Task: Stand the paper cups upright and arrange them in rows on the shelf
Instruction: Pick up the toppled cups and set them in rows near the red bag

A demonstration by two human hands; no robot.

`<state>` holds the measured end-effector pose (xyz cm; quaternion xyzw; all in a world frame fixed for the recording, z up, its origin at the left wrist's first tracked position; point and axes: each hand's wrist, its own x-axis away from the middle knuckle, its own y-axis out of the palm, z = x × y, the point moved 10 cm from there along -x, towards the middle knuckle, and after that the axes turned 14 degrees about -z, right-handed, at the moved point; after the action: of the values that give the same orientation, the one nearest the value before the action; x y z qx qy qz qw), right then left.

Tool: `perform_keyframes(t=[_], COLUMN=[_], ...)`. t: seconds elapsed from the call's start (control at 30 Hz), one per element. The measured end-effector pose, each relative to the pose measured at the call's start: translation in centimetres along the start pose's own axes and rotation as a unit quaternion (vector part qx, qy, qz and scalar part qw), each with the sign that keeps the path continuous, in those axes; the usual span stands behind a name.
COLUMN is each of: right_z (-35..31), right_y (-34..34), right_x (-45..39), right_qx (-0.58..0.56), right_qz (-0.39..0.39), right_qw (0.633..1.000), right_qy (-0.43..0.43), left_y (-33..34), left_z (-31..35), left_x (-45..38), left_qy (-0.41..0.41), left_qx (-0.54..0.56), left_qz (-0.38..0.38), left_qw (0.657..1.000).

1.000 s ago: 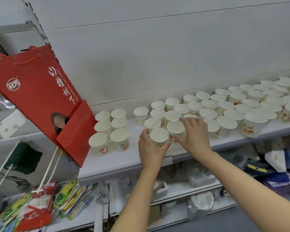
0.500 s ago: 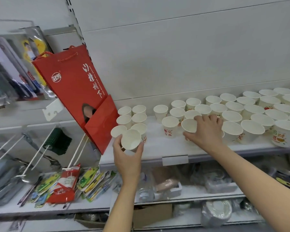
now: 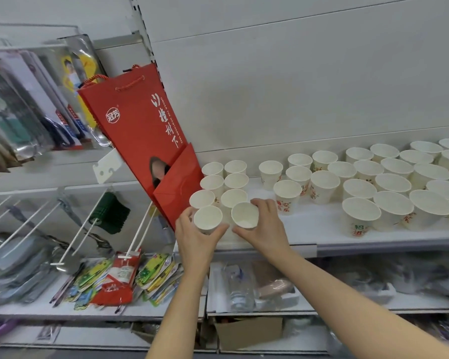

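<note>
Many white paper cups with red print stand upright on the white shelf. At its left end a small block of cups stands in two columns. My left hand grips one cup at the front of the left column. My right hand holds another cup beside it, at the front of the right column, tilted slightly. A larger group of cups fills the shelf's right part.
A red paper gift bag leans against the shelf's left end, touching the cup block. Packaged goods hang on hooks to the left. Lower shelves hold packets, bottles and a cardboard box.
My right hand has left the middle cups and carried a cup left to the small block. My left hand has set its cup lower at the block's front. The view shifted left.
</note>
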<state>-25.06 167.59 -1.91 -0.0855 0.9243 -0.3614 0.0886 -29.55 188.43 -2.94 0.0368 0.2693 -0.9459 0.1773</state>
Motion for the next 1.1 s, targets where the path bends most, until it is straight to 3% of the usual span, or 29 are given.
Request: perform_keyframes(t=[0.13, 0.2, 0.27, 0.43, 0.67, 0.77, 0.87, 1.1], right_z=[0.3, 0.5, 0.8, 1.0, 0.4, 0.5, 0.7, 1.0], right_y=[1.2, 1.8, 2.2, 2.7, 3.1, 3.3, 3.6, 4.3], right_x=[-0.1, -0.1, -0.2, -0.3, 0.1, 0.3, 0.4, 0.6], right_qx=[-0.016, -0.031, -0.043, -0.048, -0.057, -0.062, -0.08, -0.105], right_qz=[-0.014, -0.032, -0.043, -0.042, -0.024, -0.023, -0.03, -0.038], right_qw=[1.0, 0.999, 0.998, 0.998, 0.998, 0.998, 0.996, 0.994], right_qy=[0.007, 0.01, 0.014, 0.007, 0.013, 0.019, 0.017, 0.017], left_y=[-1.6, -1.5, -0.4, 1.7, 2.8, 2.6, 1.2, 1.8], left_z=[1.6, 2.6, 2.9, 2.4, 2.3, 2.3, 2.6, 3.0], left_x=[-1.9, -4.6, -7.1, -9.7, -9.9, -9.2, -7.4, -5.8], left_qy=[0.001, -0.012, -0.059, -0.132, -0.1, -0.076, -0.055, 0.016], left_qx=[0.029, -0.101, -0.226, -0.309, -0.29, -0.187, -0.107, -0.039], left_qz=[0.009, -0.028, -0.094, -0.193, -0.243, -0.268, -0.247, -0.292], left_qw=[1.0, 0.994, 0.968, 0.922, 0.92, 0.942, 0.961, 0.955])
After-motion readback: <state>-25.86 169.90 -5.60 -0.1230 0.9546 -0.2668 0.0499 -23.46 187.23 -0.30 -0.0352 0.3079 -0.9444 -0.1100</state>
